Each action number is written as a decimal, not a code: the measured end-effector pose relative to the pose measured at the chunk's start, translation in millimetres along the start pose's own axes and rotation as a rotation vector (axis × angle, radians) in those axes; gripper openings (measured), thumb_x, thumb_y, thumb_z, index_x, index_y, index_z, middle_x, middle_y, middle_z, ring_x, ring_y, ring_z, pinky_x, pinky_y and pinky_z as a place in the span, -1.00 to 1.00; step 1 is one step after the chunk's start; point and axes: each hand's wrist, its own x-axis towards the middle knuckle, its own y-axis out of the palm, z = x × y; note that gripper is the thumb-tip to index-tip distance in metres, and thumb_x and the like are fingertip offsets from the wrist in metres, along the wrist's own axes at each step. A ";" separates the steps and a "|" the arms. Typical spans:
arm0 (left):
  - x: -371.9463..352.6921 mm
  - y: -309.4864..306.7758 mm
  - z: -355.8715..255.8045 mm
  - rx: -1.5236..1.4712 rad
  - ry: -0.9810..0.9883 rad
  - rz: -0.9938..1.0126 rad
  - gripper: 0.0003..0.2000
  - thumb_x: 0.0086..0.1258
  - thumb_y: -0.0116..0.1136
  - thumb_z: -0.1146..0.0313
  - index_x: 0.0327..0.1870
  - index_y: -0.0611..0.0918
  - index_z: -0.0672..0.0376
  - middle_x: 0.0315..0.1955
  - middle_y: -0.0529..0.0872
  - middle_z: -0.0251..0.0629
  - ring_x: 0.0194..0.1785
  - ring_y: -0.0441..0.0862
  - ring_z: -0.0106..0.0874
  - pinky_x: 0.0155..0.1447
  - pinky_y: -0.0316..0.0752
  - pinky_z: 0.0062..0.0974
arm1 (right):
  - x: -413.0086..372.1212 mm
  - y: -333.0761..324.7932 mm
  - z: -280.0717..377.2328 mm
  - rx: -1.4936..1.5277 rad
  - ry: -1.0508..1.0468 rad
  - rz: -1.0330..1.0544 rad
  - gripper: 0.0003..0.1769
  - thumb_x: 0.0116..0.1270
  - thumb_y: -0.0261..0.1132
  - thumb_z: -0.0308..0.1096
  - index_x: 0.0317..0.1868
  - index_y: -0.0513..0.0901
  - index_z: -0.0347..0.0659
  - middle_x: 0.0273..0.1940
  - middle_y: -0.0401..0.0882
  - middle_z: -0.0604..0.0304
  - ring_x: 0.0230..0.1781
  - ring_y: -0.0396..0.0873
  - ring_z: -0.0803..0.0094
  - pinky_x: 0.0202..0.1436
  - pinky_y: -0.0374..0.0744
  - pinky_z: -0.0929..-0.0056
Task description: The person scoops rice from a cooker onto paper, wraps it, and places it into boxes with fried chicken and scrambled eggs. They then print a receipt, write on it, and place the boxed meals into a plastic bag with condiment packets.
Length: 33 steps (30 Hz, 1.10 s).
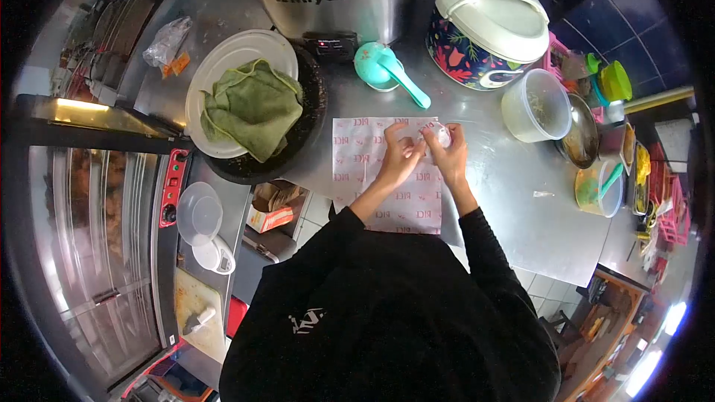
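A white sheet of wrapping paper (pixel 350 197) with repeated red "RICE" print lies flat on the steel counter in front of me. Over its upper right part, my left hand (pixel 398 162) has its fingers curled and thumb and fingertips drawn in toward the other hand. My right hand (pixel 450 160) is close beside it, fingers bent around a crumpled white, red-marked bit of the paper at the sheet's upper right corner. The fingertips of both hands nearly meet there, and the fingers partly hide what is pinched. A turquoise scoop (pixel 406 82) rests in a small bowl beyond the sheet.
A Miyako steel cooker (pixel 335 11) and a floral rice cooker (pixel 484 30) stand at the back. Left are a green cloth (pixel 253 108) on a white plate (pixel 202 119) and a glass display cabinet (pixel 97 231). Right are plastic tubs (pixel 536 104) and a metal pan (pixel 579 134).
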 end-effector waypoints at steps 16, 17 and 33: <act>-7.1 -78.8 -17.8 1.346 0.366 0.012 -0.23 0.33 0.14 -0.06 0.43 0.21 0.24 0.49 -0.07 0.13 0.53 -0.09 0.07 0.46 -0.18 0.19 | 96.5 66.1 26.9 -0.881 -0.514 0.149 -0.61 0.25 0.27 -0.28 0.05 0.43 -0.20 -0.07 0.57 -0.03 0.03 0.54 0.05 0.22 0.22 -0.22; -8.1 -82.8 -30.7 1.236 0.399 0.033 -0.27 0.34 0.15 0.02 0.43 0.21 0.23 0.46 0.03 0.14 0.51 -0.01 0.05 0.46 -0.09 0.09 | 95.1 60.1 24.6 -0.837 -0.653 0.102 -0.63 0.24 0.26 -0.33 0.03 0.45 -0.20 -0.11 0.58 -0.02 -0.01 0.56 0.04 0.21 0.29 -0.13; 91.7 -133.4 -251.6 0.813 0.856 -0.588 -0.19 0.32 0.21 0.31 0.40 -0.07 0.40 0.45 0.13 0.13 0.47 0.06 -0.03 0.47 -0.26 -0.06 | 272.4 77.4 395.3 -0.544 -0.798 -0.034 -0.72 0.33 0.18 -0.33 0.04 0.62 -0.10 -0.38 0.66 -0.12 -0.44 0.64 0.05 -0.27 0.55 0.27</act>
